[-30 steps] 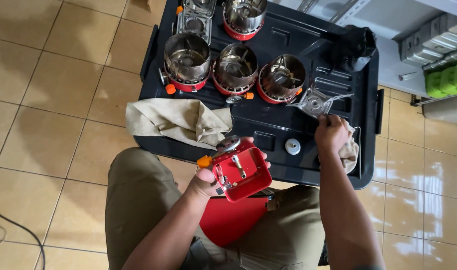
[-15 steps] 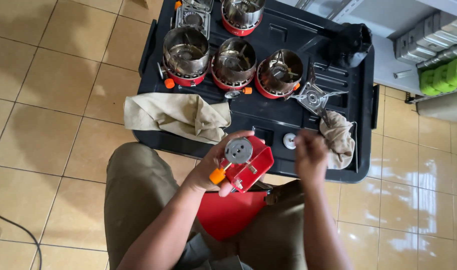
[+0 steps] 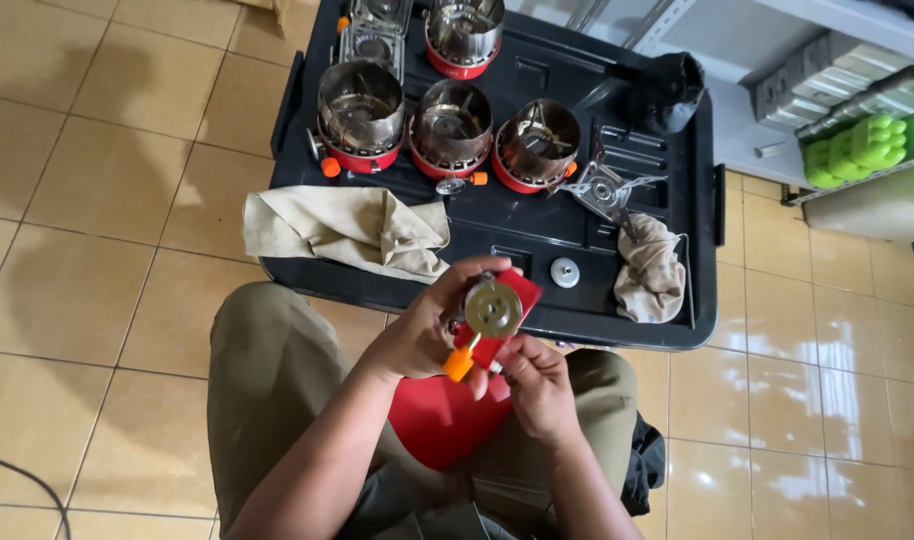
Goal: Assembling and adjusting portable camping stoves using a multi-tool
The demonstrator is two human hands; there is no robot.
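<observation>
Floor (image 3: pixel 87 200) of glossy beige tiles fills most of the view, with pale metal shelving (image 3: pixel 777 60) along the upper right edge holding grey bars and a green ribbed plastic thing (image 3: pixel 862 145). On the tiles lies a large black plastic lid (image 3: pixel 537 215), ribbed and flat, serving as a work surface in front of the seated person's knees.

Along the far part of the lid stand three small camping stoves (image 3: pixel 449 128) side by side, each a shiny metal windshield cup on a red base with an orange knob; a fourth stove (image 3: pixel 464 35) stands behind them, beside a folded metal frame (image 3: pixel 372 35). A black cloth bag (image 3: pixel 667 90) sits at the lid's far right. Near it lies a loose metal pot support (image 3: pixel 607 190), touching a crumpled grey rag (image 3: pixel 652 280). A larger beige cloth (image 3: pixel 347 230) is spread over the lid's near left. A small round metal disc (image 3: pixel 565 272) lies alone near the front edge.

Above the lap, just in front of the lid, the left hand (image 3: pixel 417 335) clasps a red stove body (image 3: pixel 497 315) with a round metal burner head and an orange knob. The right hand (image 3: pixel 537 385) closes its fingers on the stove's lower end. A red round piece (image 3: pixel 437 420) rests on the lap beneath.
</observation>
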